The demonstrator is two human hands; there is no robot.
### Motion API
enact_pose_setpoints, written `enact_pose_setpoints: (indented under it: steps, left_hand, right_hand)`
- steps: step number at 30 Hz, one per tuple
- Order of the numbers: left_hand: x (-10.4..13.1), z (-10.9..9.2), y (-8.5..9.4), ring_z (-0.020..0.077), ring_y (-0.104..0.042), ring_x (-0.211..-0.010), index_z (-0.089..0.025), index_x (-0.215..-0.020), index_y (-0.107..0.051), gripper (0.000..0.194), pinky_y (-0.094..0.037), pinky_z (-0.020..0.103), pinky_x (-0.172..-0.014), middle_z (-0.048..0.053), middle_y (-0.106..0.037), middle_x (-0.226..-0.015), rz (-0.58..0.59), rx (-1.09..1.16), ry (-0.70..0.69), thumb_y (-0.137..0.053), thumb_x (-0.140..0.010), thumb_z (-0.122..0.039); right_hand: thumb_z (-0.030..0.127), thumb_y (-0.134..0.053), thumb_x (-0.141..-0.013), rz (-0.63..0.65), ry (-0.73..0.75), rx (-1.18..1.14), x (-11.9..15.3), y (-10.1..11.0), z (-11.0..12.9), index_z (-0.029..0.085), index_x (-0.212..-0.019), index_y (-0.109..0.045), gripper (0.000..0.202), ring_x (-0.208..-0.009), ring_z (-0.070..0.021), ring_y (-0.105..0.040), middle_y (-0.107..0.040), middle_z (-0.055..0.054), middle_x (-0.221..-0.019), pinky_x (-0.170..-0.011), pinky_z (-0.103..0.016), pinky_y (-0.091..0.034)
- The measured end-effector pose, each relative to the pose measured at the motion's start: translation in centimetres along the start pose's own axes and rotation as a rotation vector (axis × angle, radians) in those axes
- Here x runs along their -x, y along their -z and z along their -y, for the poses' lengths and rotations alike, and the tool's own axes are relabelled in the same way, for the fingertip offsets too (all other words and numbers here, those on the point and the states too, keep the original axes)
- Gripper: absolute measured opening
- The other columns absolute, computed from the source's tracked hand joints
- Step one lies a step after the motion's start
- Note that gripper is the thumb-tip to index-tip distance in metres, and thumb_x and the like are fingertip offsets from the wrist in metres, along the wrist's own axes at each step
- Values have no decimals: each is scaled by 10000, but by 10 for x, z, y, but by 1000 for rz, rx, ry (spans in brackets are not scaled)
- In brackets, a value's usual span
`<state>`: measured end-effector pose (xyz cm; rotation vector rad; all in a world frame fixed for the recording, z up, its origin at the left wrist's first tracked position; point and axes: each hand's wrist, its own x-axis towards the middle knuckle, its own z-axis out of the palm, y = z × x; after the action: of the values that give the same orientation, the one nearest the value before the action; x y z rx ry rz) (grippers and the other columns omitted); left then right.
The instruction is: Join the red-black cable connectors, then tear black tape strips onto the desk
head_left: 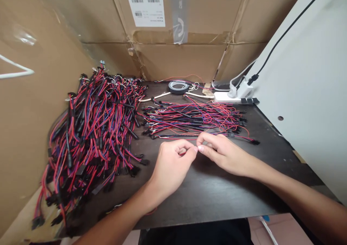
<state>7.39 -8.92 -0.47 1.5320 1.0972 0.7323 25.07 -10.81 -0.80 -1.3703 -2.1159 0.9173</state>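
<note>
Here we are with both hands over the dark table (214, 198), their fingertips meeting in front of us. Our left hand (173, 165) is curled, thumb and forefinger closed in a pinch, and we catch a sliver of red (183, 153) inside the curve of those fingers. Our right hand (225, 154) comes in from the other side, its thumb and bent forefinger drawn together at the left fingertips. What sits between the tips is too small for us to tell.

Just beyond the hands lies the flat bundle of wires (189, 119), red, blue and black, running crosswise with black connectors at its right end. Over on our left, the big heap of wires (94, 129) sprawls across the table, connectors poking out towards us. Behind the flat bundle we have a roll of black tape (178, 91) lying on its side face, and right of it the white power strip (226, 97) with plugs (245, 89) in it. Cardboard (179, 60) walls off the back.
</note>
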Motion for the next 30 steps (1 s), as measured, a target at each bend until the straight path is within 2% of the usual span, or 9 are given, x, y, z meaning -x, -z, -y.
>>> enact_pose_setpoints:
  steps: [2,5,7,10,14,20,25,30]
  left_hand:
    - [-2,2,1,71,-333,-500,-128,-602,-610,237,-251,196,-475,-39,-445,-526,-12,19,23,-558,-771,-284]
    - [-4,4,2,71,-337,-500,-135,-590,-575,231,-261,192,-481,-43,-434,-522,-20,34,59,-568,-760,-290]
    - [-5,4,3,72,-355,-505,-136,-594,-570,210,-272,190,-485,-40,-445,-529,-22,64,92,-577,-743,-284]
    - [-6,3,4,63,-344,-469,-136,-598,-580,163,-250,186,-457,-42,-454,-509,-19,142,148,-579,-694,-268]
    - [-4,-2,2,36,-242,-387,-142,-571,-565,151,-171,181,-402,-79,-368,-419,-19,267,234,-590,-639,-275]
    - [-2,-6,4,16,-161,-374,-150,-554,-522,181,-99,172,-367,-100,-295,-409,21,459,345,-634,-631,-270]
    - [-3,-4,9,13,-133,-397,-167,-544,-441,286,-90,168,-370,-111,-236,-442,91,567,381,-685,-664,-256]
    - [-6,-5,17,11,-83,-409,-142,-615,-522,233,-60,156,-367,-120,-201,-464,206,613,410,-670,-739,-273]
  right_hand:
    - [294,-378,-975,-25,25,49,1,-1,1,184,-1003,-518,181,-499,-104,-404,-513,41,-640,-560,-239,-302]
    - [242,-388,-966,-49,88,94,4,-2,2,173,-1253,-431,298,-480,-122,-437,-521,53,-611,-543,-242,-312]
    - [222,-419,-952,-87,162,126,5,-4,0,171,-1204,-445,258,-501,-126,-483,-570,36,-648,-547,-244,-327]
    - [170,-433,-941,-189,351,217,6,-5,-4,180,-1016,-513,109,-521,-114,-508,-626,3,-718,-527,-244,-314]
    - [101,-423,-937,-240,540,273,4,-8,-10,160,-929,-576,164,-477,-103,-478,-596,14,-618,-492,-252,-295]
    - [136,-481,-951,-340,564,177,2,-14,-10,150,-946,-601,120,-551,-95,-576,-678,-16,-720,-533,-226,-387]
    - [154,-500,-948,-360,492,169,2,-16,-10,141,-972,-627,130,-561,-106,-613,-690,-22,-709,-526,-225,-411]
    - [134,-507,-935,-382,516,169,1,-15,-12,131,-965,-651,148,-598,-128,-640,-708,-49,-744,-546,-231,-438]
